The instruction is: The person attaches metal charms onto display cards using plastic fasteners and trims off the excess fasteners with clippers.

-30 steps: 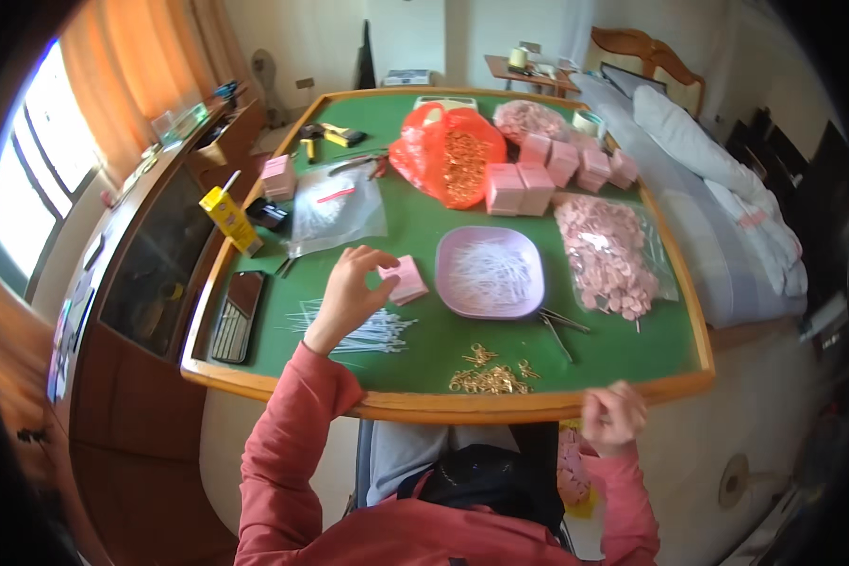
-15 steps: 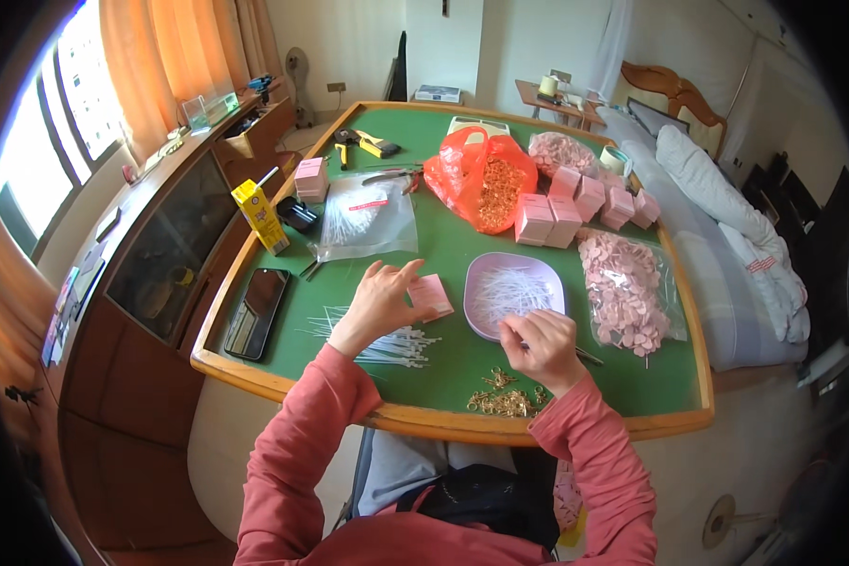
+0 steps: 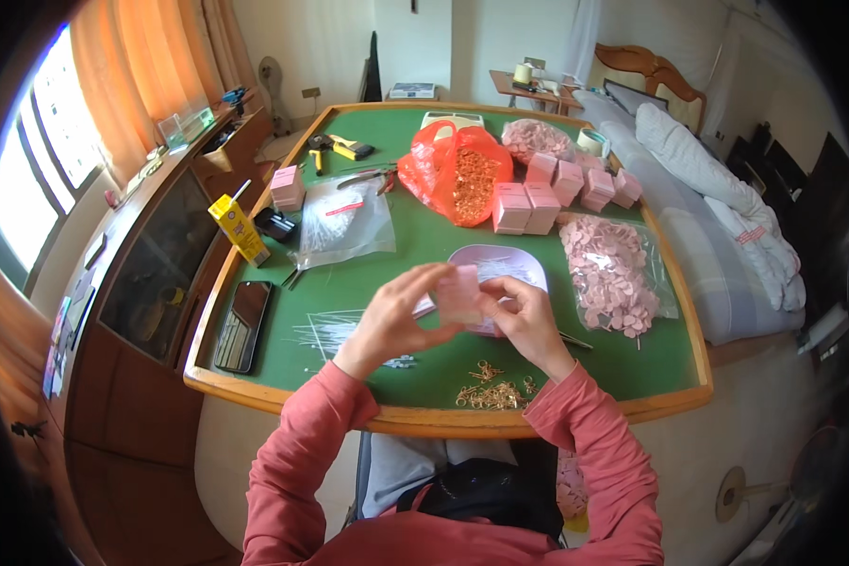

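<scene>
Green table [image 3: 349, 288], clock positions about the card [image 3: 459, 291] raised over it. Right hand [image 3: 524, 321]: thumb and forefinger pinch its right edge, apparently for control. Left hand [image 3: 394, 311]: fingers parted; contact unclear. Tray [image 3: 517, 258], 1 o'clock, and ties [image 3: 335, 327], 8 o'clock, lie near, presumably for reach.

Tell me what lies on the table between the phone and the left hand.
In the head view, a loose spread of thin white strips lies between the phone and the left hand.
</scene>
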### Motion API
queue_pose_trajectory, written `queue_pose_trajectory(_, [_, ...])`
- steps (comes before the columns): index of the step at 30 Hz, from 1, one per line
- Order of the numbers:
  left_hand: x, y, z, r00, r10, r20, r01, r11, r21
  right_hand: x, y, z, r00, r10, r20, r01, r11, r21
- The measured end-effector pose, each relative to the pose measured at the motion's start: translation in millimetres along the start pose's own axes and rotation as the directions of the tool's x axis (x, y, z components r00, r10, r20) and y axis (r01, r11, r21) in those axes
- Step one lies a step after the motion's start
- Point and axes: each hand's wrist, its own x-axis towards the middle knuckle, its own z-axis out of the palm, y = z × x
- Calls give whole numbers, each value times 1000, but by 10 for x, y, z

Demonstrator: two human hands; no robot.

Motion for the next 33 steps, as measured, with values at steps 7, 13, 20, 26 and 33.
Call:
queue_pose_trajectory(7, [109,-42,216,977,208,44,-213,963,167,75,262,-62,995,100,26,-102,988,116])
queue_pose_trajectory(13, [73,-191,-118,999,-35,-40,42,980,193,70,109,-56,989,146,-14,-144,984,106])
queue_pose_trajectory(20, [-134,-491,-190,947,-301,109,270,934,236,56,141,-33,998,37,-53,-36,999,36])
queue_pose_trajectory(26, [-150,-490,-195,959,-266,95,241,945,222,50,145,-52,998,9,-58,-11,999,-30])
queue_pose_trajectory(33, [-143,-458,-228,952,-292,94,271,943,193,47,110,15,994,-82,-73,70,984,-162])
